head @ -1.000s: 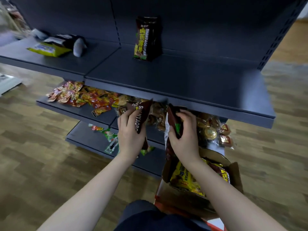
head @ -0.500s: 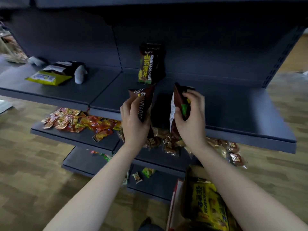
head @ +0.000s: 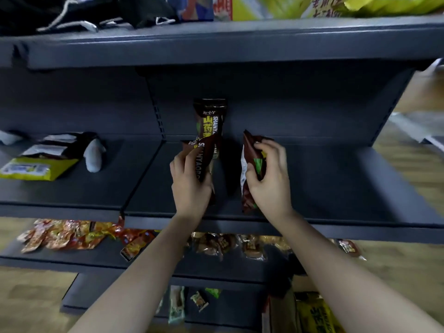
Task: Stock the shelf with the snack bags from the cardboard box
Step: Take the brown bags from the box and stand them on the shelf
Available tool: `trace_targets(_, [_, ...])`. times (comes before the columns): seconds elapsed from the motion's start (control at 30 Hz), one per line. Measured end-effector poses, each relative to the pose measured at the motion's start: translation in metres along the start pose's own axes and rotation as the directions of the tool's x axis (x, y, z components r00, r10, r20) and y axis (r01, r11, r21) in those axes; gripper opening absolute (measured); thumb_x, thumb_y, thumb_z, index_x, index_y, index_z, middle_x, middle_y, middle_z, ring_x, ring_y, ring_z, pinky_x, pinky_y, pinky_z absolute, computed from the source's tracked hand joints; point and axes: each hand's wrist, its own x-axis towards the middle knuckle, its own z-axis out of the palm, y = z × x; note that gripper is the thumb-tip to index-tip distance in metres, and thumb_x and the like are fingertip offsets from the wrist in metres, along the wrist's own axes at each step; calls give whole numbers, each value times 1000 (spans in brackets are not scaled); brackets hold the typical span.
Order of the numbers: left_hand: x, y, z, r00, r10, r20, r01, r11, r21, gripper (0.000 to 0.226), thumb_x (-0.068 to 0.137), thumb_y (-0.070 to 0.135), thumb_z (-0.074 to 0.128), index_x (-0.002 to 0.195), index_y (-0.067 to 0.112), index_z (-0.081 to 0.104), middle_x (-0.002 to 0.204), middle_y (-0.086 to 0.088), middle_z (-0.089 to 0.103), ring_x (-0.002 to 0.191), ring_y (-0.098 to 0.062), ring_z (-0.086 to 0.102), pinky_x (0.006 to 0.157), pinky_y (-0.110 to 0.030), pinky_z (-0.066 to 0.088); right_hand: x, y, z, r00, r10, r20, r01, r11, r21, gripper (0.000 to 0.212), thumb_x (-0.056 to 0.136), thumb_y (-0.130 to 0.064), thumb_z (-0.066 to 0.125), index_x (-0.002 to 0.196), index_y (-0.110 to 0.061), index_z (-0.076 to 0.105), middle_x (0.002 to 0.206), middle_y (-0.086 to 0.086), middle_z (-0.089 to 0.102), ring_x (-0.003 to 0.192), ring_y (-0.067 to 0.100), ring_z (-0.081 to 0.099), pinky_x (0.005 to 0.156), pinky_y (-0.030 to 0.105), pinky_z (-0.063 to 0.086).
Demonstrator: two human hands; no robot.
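Observation:
My left hand [head: 189, 186] grips a dark brown snack bag [head: 200, 157] with yellow lettering, held upright over the dark grey shelf [head: 336, 188]. My right hand [head: 271, 181] grips a second brown snack bag [head: 248, 164], edge-on, a little to the right. Just behind the left bag, another brown snack bag [head: 211, 118] stands upright against the shelf's back panel. The cardboard box [head: 278, 311], holding yellow-labelled bags [head: 314, 313], shows at the bottom right, partly hidden by my right forearm.
On the left part of the same shelf lie a yellow bag [head: 31, 168] and black-and-white packs [head: 64, 146]. The lower shelf carries red-orange packets [head: 72, 236] and brown wrapped snacks [head: 228, 245]. The top shelf edge [head: 216, 42] overhangs above. Wooden floor lies right.
Both hands have lifted their bags from below the shelf edge up onto the shelf, close to the standing bag. My view has tilted upward, so the top shelf shows.

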Motion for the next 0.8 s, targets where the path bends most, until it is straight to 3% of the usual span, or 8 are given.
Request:
trace_targets(0.2, [36,-19,22,999,52,-4,-51,995,80,40,83,10,64,122,8,54,120,-12,50,116,-30,43,64,-30,38,21,-2,26,1000,10,-24,-12,997,-70,44,82,-9,62,125,-10,51,133,2,41,126,19,43,93,22,39])
trace_targets(0.5, [86,-29,59,993,121,0,-120,988,98,33,83,8,64,115,4,56,115,-16,52,111,-33,48,56,-39,51,55,-2,52,997,6,-77,-13,997,-81,44,82,-9,61,124,-12,51,132,-2,41,124,14,44,89,23,41])
trace_targets(0.63, [102,-33,76,989,145,-10,-143,984,108,39,78,3,65,116,7,57,115,-15,54,108,-34,50,59,-40,53,67,2,54,994,27,-106,-37,995,-97,43,82,-9,60,124,-13,51,132,-2,41,123,11,44,88,19,39])
trace_targets(0.8, [105,-34,92,989,149,-1,-148,981,126,46,76,4,61,121,12,55,121,-14,53,107,-35,50,77,-45,50,74,9,56,992,35,-119,-49,992,-116,43,82,-9,60,124,-12,51,132,0,41,124,13,44,90,21,38])
